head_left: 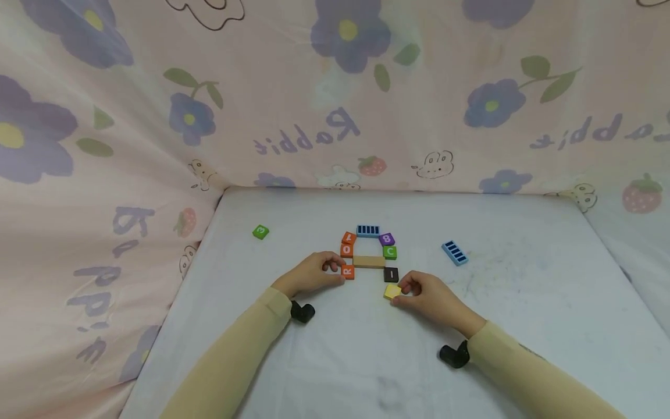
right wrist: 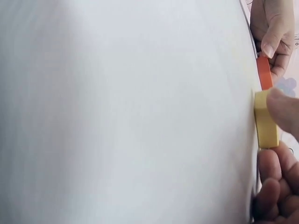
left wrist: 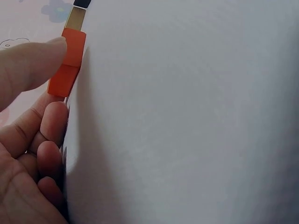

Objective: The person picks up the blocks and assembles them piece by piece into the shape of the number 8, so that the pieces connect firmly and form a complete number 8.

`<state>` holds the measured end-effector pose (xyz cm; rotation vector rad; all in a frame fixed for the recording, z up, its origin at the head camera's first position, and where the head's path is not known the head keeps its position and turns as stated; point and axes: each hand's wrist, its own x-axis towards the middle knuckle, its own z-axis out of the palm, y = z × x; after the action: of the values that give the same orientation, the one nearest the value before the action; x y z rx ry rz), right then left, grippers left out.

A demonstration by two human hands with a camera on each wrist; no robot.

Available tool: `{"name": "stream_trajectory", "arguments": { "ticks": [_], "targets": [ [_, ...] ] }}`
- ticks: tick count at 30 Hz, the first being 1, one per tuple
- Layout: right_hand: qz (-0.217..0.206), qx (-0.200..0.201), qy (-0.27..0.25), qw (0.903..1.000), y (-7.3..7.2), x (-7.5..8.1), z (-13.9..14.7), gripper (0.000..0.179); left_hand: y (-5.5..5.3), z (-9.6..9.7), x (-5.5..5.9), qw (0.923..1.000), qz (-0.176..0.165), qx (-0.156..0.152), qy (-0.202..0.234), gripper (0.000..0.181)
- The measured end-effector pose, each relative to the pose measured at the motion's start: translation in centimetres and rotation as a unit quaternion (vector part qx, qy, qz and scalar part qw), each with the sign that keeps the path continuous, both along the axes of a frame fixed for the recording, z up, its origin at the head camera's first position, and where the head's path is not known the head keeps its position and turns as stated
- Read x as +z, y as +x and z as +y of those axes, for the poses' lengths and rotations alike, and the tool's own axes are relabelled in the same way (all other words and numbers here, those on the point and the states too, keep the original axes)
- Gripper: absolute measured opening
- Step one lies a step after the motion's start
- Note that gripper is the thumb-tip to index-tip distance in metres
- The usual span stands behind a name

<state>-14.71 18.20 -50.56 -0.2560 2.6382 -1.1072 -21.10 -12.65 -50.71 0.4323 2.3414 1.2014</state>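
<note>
My left hand [head_left: 314, 272] pinches an orange letter block [head_left: 348, 272] marked R between thumb and forefinger; the left wrist view shows the thumb against the orange block [left wrist: 70, 56]. My right hand [head_left: 429, 295] pinches a yellow block [head_left: 392, 291], its thumb on the near side in the right wrist view. Just beyond the yellow block lies a dark block [head_left: 391, 274]. A plain wooden strip [head_left: 369, 262] runs between the two sides. Above it are two more orange blocks [head_left: 346, 250], a green C block [head_left: 389, 252], a purple 8 block [head_left: 387, 239] and a blue striped block [head_left: 368, 231] across the top.
A green block [head_left: 260, 231] marked 3 lies apart at the left. Off to the right lies another blue striped block [head_left: 454, 252], tilted. White cloth [head_left: 324, 361] covers the table, and patterned fabric [head_left: 293, 99] hangs behind and at the sides.
</note>
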Motion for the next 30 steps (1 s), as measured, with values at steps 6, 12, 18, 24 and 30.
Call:
{"name": "stream_trajectory", "arguments": {
  "ticks": [6,12,18,24,30],
  "targets": [
    [-0.013,-0.011,0.0,0.9999,-0.1,0.1,-0.5,0.04,0.0,0.0,-0.3,1.0,0.0,0.001,-0.008,0.031],
    [-0.019,-0.018,0.008,0.9996,0.0,0.4,-0.7,0.041,-0.1,0.0,-0.3,1.0,0.004,-0.001,-0.006,0.031],
    [-0.033,-0.034,0.008,0.9988,-0.2,0.4,-1.0,0.042,-0.2,0.0,-0.2,1.0,0.003,-0.004,-0.001,0.032],
    [-0.039,-0.046,0.005,0.9981,-0.4,0.1,-1.1,0.044,-0.2,0.0,-0.1,1.0,0.004,-0.008,0.002,0.032],
    [-0.047,-0.049,-0.001,0.9977,-0.4,0.3,-1.2,0.044,-0.1,0.0,-0.1,1.0,0.0,-0.006,0.002,0.033]
  ]
}}
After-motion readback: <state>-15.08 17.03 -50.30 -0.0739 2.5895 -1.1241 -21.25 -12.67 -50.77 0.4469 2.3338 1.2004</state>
